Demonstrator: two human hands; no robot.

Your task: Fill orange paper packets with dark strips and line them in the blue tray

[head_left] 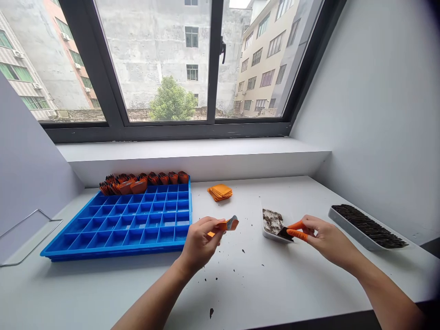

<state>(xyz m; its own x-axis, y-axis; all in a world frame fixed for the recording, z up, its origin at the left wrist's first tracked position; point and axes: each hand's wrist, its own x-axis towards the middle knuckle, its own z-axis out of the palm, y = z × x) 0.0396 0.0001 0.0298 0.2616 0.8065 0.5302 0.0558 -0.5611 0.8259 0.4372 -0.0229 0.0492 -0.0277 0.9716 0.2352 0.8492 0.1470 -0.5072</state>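
Between the thumb and fingers of my left hand point(202, 238) is a small orange pouch point(233, 223), its silvery inner side showing at the spread mouth. My right hand point(319, 236) wears orange finger covers point(297, 235) on thumb and forefinger. They pinch a thin dark flat piece point(283, 233) at the right side of a small white tray point(275, 237). Dark crumbs and smears cover that tray's bottom. Behind my hands lies a stack of flat orange pouches point(220, 192).
At left, a blue compartment tray point(117, 251) holds filled orange pouches point(137, 184) along its back row. A long white tray point(365, 240) of dark flat pieces point(369, 224) stands right. Dark crumbs dot the table point(247, 284). A wire stand point(37, 211) is far left, a window behind.
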